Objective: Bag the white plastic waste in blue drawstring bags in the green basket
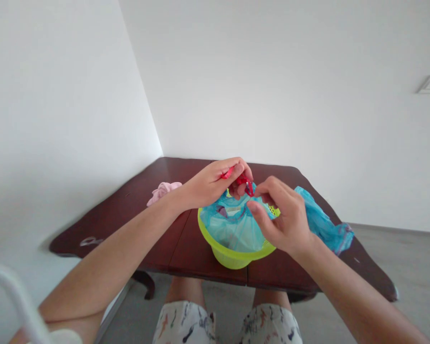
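Note:
Above a yellow-green plastic basket (224, 248), my left hand (217, 184) is closed on a glossy red strip (249, 188). Part of the strip shows between the fingers and its end pokes out to the right; its exact kind is unclear. My right hand (284, 215) is close beside that end, thumb and index finger apart, with nothing visible between them. A thin blue plastic bag (236, 234) lines the basket under both hands, its top gathered and crumpled. What lies inside the bag is hard to make out.
The basket stands on a dark red-brown wooden table (186, 248) with wavy edges. Crumpled pink cloth (164, 191) lies to the left. Another crumpled blue bag (322, 222) lies on the right, beyond my right wrist. White walls border the table behind and at left.

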`<state>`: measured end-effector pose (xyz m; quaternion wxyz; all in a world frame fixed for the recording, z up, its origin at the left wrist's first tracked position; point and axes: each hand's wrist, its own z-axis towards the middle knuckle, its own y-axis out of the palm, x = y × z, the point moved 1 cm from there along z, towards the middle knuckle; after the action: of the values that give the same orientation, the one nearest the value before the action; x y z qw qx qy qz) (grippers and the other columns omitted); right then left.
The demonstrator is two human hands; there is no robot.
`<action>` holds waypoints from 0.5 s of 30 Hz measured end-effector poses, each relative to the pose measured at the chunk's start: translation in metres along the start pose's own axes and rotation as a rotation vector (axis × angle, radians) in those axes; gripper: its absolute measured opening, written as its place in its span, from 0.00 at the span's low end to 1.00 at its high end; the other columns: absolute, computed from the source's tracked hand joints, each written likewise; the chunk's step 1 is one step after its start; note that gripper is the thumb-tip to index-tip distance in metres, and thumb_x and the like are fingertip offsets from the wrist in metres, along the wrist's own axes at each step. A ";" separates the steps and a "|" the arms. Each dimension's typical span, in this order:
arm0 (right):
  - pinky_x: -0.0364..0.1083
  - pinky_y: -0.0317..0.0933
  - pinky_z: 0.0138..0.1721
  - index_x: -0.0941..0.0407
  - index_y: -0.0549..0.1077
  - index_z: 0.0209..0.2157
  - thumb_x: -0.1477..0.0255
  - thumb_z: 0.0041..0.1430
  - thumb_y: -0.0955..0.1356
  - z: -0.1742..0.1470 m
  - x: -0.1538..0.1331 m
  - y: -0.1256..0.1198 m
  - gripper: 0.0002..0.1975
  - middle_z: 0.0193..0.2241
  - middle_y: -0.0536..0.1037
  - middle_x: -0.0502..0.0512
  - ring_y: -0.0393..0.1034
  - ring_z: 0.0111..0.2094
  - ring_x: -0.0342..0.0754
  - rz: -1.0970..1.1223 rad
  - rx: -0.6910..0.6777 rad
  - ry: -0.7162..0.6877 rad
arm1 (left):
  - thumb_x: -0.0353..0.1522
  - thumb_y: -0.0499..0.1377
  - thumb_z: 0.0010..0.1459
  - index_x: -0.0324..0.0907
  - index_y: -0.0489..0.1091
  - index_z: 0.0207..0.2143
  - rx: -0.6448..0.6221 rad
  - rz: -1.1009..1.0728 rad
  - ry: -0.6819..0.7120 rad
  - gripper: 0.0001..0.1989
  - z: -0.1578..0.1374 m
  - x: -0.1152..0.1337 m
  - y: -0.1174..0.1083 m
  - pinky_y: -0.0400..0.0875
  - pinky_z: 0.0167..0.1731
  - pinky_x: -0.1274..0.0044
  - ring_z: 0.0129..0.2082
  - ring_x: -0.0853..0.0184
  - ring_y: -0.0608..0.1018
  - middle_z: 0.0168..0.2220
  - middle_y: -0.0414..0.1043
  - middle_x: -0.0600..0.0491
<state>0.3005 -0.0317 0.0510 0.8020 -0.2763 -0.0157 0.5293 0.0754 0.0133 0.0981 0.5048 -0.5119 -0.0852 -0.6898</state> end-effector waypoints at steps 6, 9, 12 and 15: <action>0.59 0.71 0.54 0.51 0.76 0.55 0.67 0.85 0.67 0.009 0.010 0.006 0.06 0.50 0.82 0.60 0.77 0.51 0.57 0.100 0.041 0.045 | 0.31 0.55 0.83 0.45 0.76 0.52 -0.022 0.590 0.214 0.09 -0.008 0.027 -0.002 0.78 0.50 0.71 0.46 0.63 0.85 0.47 0.85 0.49; 0.57 0.69 0.48 0.51 0.76 0.48 0.71 0.81 0.70 0.006 0.013 0.010 0.02 0.44 0.81 0.57 0.75 0.45 0.56 0.012 0.156 0.020 | 0.27 0.55 0.79 0.46 0.76 0.53 0.005 0.692 0.222 0.10 -0.008 0.027 -0.003 0.78 0.55 0.69 0.52 0.60 0.86 0.52 0.86 0.48; 0.56 0.68 0.44 0.51 0.76 0.47 0.73 0.79 0.72 0.004 0.011 0.011 0.03 0.42 0.80 0.57 0.74 0.43 0.55 -0.047 0.220 -0.012 | 0.27 0.54 0.80 0.45 0.78 0.55 0.044 0.617 0.207 0.13 -0.009 0.019 -0.004 0.79 0.55 0.70 0.51 0.61 0.87 0.53 0.88 0.47; 0.56 0.72 0.48 0.50 0.76 0.52 0.71 0.80 0.72 0.005 0.011 0.015 0.04 0.46 0.81 0.58 0.76 0.46 0.55 0.026 0.208 0.061 | 0.31 0.54 0.83 0.45 0.79 0.58 0.080 0.605 0.222 0.14 -0.010 0.010 -0.007 0.80 0.56 0.69 0.54 0.60 0.88 0.56 0.88 0.46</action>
<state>0.2916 -0.0159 0.0455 0.8195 -0.2079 0.0672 0.5298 0.0641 0.0043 0.1039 0.7129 -0.4155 0.0994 -0.5560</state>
